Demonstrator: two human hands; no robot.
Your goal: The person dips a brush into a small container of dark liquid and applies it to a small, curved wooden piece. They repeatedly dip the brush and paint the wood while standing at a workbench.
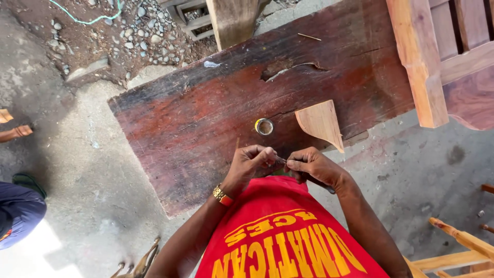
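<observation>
A: Where are the hands?

B: Both sit at the lower middle of the frame, just above the red shirt (288,231). The left hand (250,166) and the right hand (312,167) are brought together, fingertips almost touching, pinched on a small dark thing (280,160) between them. It is too small to say what it is.

A: Why held so close to the body?

B: Probably for control; a tiny piece is easier to steady with both hands near the chest, over the near edge of the surface (206,118), a dark reddish plank.

A: What lies on the plank?

B: A small round container (264,126), open top facing up, stands just beyond the hands, near enough to reach. Beside it, towards the right, a pale curved wooden bracket (321,122) lies flat, its point overhanging the plank's edge.

A: And around it?

B: Light wooden furniture frame (427,62) at the upper right, resting partly over the plank. Gravel (139,25) at the upper left. Another person's leg (18,208) in dark cloth shows at the left edge, well apart.
</observation>
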